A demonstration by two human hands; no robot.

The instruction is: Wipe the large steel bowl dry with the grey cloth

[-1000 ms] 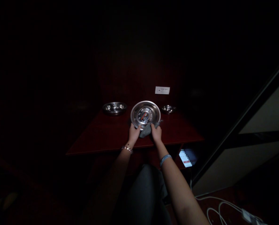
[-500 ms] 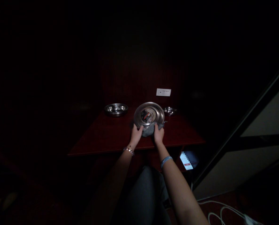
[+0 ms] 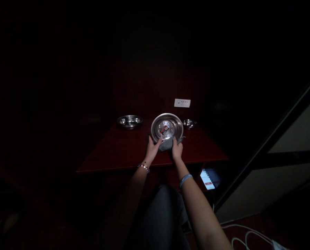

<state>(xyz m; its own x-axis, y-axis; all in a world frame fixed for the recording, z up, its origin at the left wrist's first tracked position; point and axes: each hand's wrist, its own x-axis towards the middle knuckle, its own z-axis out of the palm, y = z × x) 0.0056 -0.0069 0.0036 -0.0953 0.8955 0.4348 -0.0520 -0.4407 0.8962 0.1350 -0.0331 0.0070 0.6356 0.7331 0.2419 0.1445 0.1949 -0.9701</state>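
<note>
A shiny stainless steel bowl point(image 3: 175, 121) is held tilted above the table, its inside facing me and a coloured label point(image 3: 165, 130) at its centre. My left hand point(image 3: 152, 149) is closed on the lower left of its rim, thumb on the inner side. At the lower right, my right hand point(image 3: 177, 150) pinches the rim together with a grey cloth point(image 3: 166, 145). The cloth bunches along the bowl's lower edge between the two hands. Fingers behind the bowl are hidden.
On the dark red table point(image 3: 113, 152), a wide steel bowl point(image 3: 129, 122) stands at left and a smaller one point(image 3: 189, 124) at right. A white wall socket point(image 3: 182, 103) is behind. Below right are a lit phone point(image 3: 207, 178) and white cables point(image 3: 251, 231).
The held bowl has turned and tilted slightly, so its label and inner base show more clearly. Both hands keep their grip, with the left thumb slightly further right along the rim.
</note>
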